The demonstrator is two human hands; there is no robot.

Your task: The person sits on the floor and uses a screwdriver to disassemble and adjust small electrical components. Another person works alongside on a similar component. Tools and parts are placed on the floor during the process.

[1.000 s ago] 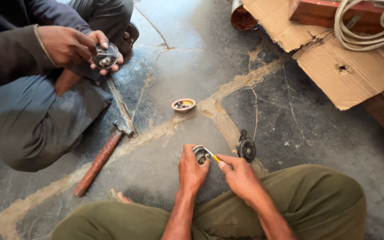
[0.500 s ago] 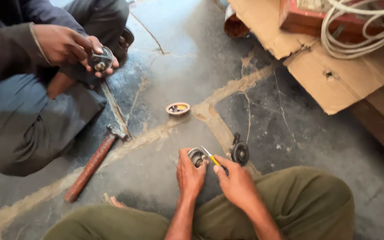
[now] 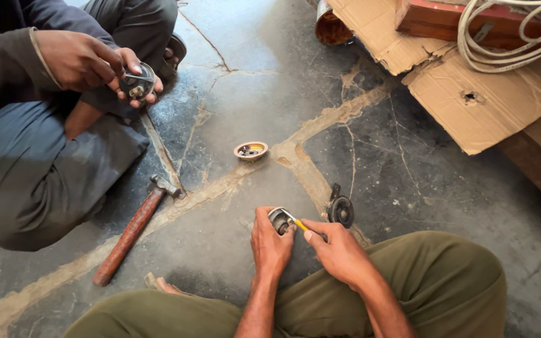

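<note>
- Cracked grey stone floor (image 3: 245, 81), pale patched seams crossing it; everything is set on it.
- Torn cardboard sheets (image 3: 489, 100) laid far right, with a coil of white cable (image 3: 508, 37) on a reddish wooden box (image 3: 446, 19) on top. A rusty tin (image 3: 332, 25) is seen at the cardboard's left edge.
- Co-worker squatting far left, dark sleeve and grey trousers; a round metal part (image 3: 136, 82) is held between both of that person's hands.
- Olive-trousered knees (image 3: 446, 281) of the camera wearer fill the near edge.
- Hammer (image 3: 131, 229) with reddish handle lies near left, head pointing far, well apart from the wearer's hands.
- Left hand (image 3: 270, 247): fingers curled and closed round a small round metal part (image 3: 279, 220), held just above the floor at near centre, between the knees.
- Right hand (image 3: 339, 250): thumb and fingers pinched on a yellow-handled screwdriver (image 3: 298, 223), its tip laid against the small round metal part.
- Black disc-shaped part (image 3: 340, 210) stands on the floor just beside the right hand, on its far side.
- Small shallow dish (image 3: 250, 150) with bits inside sits at centre, farther off, apart from both hands.
</note>
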